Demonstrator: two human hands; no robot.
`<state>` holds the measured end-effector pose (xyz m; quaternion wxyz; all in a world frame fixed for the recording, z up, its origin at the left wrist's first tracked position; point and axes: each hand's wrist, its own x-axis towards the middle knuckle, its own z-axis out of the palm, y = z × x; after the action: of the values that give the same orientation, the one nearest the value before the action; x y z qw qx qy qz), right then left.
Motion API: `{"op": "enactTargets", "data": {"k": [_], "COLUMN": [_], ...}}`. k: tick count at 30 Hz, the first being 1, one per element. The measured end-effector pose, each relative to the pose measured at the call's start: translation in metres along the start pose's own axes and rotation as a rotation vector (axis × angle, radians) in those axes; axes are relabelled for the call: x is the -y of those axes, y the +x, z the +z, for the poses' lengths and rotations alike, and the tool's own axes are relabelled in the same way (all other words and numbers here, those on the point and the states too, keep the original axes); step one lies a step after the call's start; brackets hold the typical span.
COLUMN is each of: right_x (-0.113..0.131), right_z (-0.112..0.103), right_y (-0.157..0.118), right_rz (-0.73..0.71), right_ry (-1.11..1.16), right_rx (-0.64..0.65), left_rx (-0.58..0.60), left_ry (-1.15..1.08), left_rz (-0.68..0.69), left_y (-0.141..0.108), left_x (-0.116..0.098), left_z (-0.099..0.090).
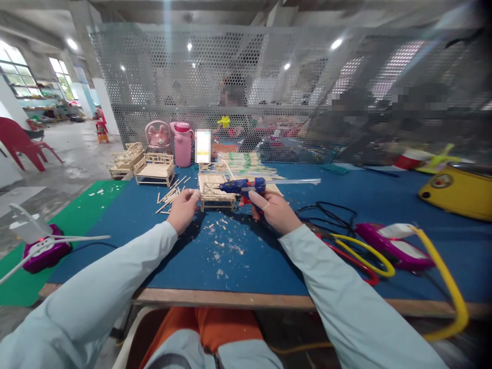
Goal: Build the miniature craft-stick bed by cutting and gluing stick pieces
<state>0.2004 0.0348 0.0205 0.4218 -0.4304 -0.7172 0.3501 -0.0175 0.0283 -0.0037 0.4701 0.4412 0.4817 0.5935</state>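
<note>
In the middle of the blue tabletop stands a small wooden stick model [217, 192], shaped like a little bench. My left hand [184, 209] is at its left side, with thumb and fingertips pinched on the model's edge. Wrapped round the handle of a blue glue gun [242, 186] is my right hand [274, 209]. The gun points left, its nozzle over the model, and a clear glue stick [295, 181] sticks out of its back. Short loose sticks [169, 197] lie left of the model, behind my left hand.
Finished-looking models [156, 169] stand at the back left near a pink bottle [183, 146]. Long sticks [246, 163] lie behind the model. Cables and a purple power strip [395, 248] are on the right, a yellow container [457, 189] beyond. A perforated metal screen [154, 66] rises behind.
</note>
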Motion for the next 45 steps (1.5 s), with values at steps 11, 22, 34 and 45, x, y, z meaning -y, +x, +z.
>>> {"op": "enactTargets", "data": {"k": [11, 22, 34, 45], "right_x": [0.005, 0.003, 0.004, 0.004], "right_z": [0.007, 0.009, 0.011, 0.012], "right_y": [0.0, 0.0, 0.0, 0.001], "right_rz": [0.027, 0.025, 0.05, 0.046], "right_ry": [0.072, 0.111, 0.144, 0.136], "right_rx": [-0.011, -0.008, -0.014, -0.022], "left_rx": [0.004, 0.005, 0.004, 0.005], "left_ry": [0.023, 0.027, 0.028, 0.025], "left_rz": [0.006, 0.01, 0.006, 0.011], "left_y": [-0.001, 0.0, -0.002, -0.002], "left_x": [-0.001, -0.001, -0.002, -0.004], "left_z": [0.0, -0.001, -0.001, 0.0]}}
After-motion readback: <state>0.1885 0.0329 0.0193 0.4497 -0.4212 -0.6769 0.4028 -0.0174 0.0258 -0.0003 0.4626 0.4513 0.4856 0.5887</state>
